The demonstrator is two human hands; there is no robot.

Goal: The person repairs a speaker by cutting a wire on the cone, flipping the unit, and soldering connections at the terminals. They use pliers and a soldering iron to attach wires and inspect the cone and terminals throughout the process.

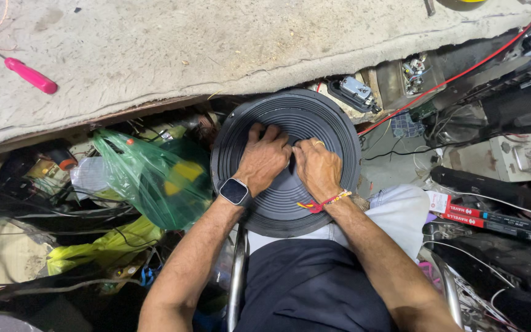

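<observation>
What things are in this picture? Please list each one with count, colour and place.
speaker cone: one, black, ribbed, on the lap at centre
screwdriver: one, pink handle, on the bench at upper left
bench: one, grey, across the top
bag: one, green, left of the cone
red wire: one, upper right
watch: one, dark, on the left wrist
thread: one, red and yellow, on the right wrist
left hand: pressing on the cone centre
right hand: pressing beside it
</observation>
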